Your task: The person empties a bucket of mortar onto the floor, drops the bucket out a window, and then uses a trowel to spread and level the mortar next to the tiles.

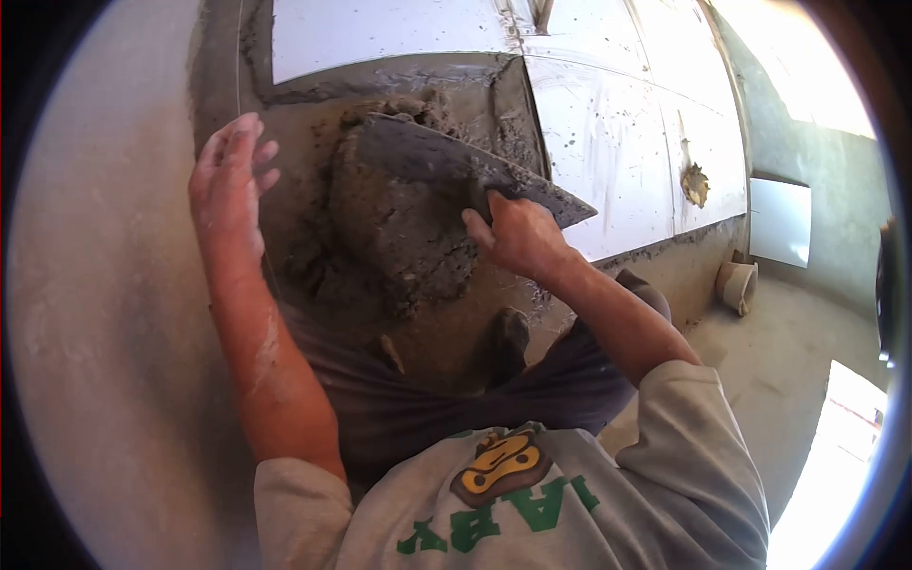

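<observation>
Gripping trowel (432,157) with right hand (527,237) over mortar (394,233) and edge of white tile (632,152); holding left hand (226,180) open near wall (104,256), well apart from trowel.

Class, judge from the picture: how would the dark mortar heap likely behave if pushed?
The mortar heap looks damp and pasty, so it probably smears rather than rolls. Its lumpy edges suggest bits may break off.

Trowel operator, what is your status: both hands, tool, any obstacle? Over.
Left hand raised, empty. Right hand gripping trowel at mortar mound. Trowel tip overlaps white tile in view; contact unclear.
</observation>
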### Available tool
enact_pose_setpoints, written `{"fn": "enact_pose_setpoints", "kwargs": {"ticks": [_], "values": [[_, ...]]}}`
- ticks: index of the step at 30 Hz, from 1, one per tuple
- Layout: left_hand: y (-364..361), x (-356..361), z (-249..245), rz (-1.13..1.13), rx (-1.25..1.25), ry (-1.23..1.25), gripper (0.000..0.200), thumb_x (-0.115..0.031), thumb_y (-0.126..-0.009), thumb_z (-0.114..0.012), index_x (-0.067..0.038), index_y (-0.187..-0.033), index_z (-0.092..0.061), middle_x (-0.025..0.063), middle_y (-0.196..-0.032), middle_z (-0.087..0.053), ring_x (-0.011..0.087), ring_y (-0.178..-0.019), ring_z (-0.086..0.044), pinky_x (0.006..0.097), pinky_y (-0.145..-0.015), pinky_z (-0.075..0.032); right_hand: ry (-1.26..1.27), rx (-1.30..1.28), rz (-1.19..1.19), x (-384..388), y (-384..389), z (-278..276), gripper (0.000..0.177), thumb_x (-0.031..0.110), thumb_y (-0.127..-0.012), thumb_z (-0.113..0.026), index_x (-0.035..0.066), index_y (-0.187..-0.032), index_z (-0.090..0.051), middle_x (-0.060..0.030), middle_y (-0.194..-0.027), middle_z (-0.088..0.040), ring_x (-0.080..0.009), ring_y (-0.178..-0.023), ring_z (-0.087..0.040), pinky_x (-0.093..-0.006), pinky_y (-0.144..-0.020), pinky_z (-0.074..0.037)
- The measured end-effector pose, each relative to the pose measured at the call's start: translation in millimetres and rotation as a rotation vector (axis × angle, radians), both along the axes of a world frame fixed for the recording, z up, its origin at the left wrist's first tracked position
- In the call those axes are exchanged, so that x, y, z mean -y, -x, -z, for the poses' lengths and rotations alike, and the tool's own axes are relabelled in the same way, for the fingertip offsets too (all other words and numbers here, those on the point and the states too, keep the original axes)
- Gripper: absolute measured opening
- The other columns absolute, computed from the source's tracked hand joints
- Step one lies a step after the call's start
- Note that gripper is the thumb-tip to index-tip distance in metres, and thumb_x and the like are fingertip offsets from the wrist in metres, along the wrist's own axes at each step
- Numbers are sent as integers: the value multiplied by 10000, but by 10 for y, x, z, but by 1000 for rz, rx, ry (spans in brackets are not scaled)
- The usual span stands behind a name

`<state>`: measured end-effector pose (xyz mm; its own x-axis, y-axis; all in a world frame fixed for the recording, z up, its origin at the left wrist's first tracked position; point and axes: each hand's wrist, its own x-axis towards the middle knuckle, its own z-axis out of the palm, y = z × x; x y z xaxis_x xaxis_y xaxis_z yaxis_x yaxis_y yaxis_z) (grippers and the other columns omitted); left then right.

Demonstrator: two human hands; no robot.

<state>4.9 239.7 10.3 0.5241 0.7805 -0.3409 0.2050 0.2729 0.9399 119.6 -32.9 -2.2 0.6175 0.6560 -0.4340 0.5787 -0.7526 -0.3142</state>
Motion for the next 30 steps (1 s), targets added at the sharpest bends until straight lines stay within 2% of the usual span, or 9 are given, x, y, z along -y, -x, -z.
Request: {"fn": "enact_pose_setpoints", "kwargs": {"ticks": [6,8,10,17,20,22,24,26,30], "values": [[-123,-27,-17,9,43,74,440,-370,-876,-636,-36,-1156,-574,49,-1089,-582,171,-964,-581,330,-776,-470,109,60,44,-1,85,-195,455,407,-912,-523,-45,-949,-560,-267,-706,-622,-452,-746,-619,-540,-681,-474],[-108,-38,-22,-14,55,69,441,-377,-873,-638,-37,-1148,-579,49,-1063,-583,169,-958,-582,329,-772,-472,80,50,157,69,38,-389,457,423,-927,-484,-26,-929,-567,-295,-757,-628,-463,-787,-626,-525,-742,-488],[-102,-83,-26,-36,50,72,435,-375,-873,-638,-37,-1141,-585,52,-1046,-586,172,-943,-585,325,-765,-472,-24,-61,285,132,-25,-591,450,405,-926,-513,-43,-911,-556,-313,-763,-610,-483,-794,-602,-533,-726,-463],[0,-215,-67,-90,78,110,418,-380,-888,-631,-43,-1132,-589,55,-1088,-594,178,-960,-587,311,-778,-472,148,-64,180,320,84,-1147,372,353,-925,-547,-18,-941,-549,-293,-813,-609,-470,-880,-569,-506,-737,-437],[4,-298,-70,-135,136,162,418,-376,-889,-629,-40,-1134,-587,49,-1080,-595,172,-960,-585,307,-791,-463,228,-227,46,277,89,-1396,364,352,-925,-543,-11,-943,-548,-272,-747,-613,-440,-757,-608,-483,-691,-467],[-14,-344,-61,-131,139,163,415,-377,-892,-625,-45,-1137,-587,47,-1089,-596,171,-972,-585,317,-822,-443,481,-528,547,-28,84,-1492,386,354,-937,-510,-31,-949,-543,-229,-661,-610,-364,-589,-627,-448,-575,-499],[-37,-335,1,-105,141,183,411,-377,-894,-621,-49,-1140,-587,45,-1098,-597,169,-983,-584,327,-854,-424,459,-382,282,60,18,-860,450,366,-951,-463,-77,-927,-533,-194,-603,-600,-294,-466,-604,-398,-458,-502],[-75,-347,73,-123,110,211,422,-399,-881,-624,-65,-1137,-594,41,-1106,-606,174,-1013,-584,362,-898,-367,416,-444,445,-218,57,-788,530,386,-962,-426,-112,-829,-548,-171,-580,-590,-252,-449,-604,-372,-437,-510],[-214,-317,208,-57,99,185,443,-424,-857,-637,-77,-1131,-601,42,-1105,-615,180,-1034,-583,389,-908,-330,449,-456,411,-462,101,-734,582,386,-969,-399,-115,-716,-554,-169,-560,-581,-257,-445,-602,-371,-456,-524]]}}
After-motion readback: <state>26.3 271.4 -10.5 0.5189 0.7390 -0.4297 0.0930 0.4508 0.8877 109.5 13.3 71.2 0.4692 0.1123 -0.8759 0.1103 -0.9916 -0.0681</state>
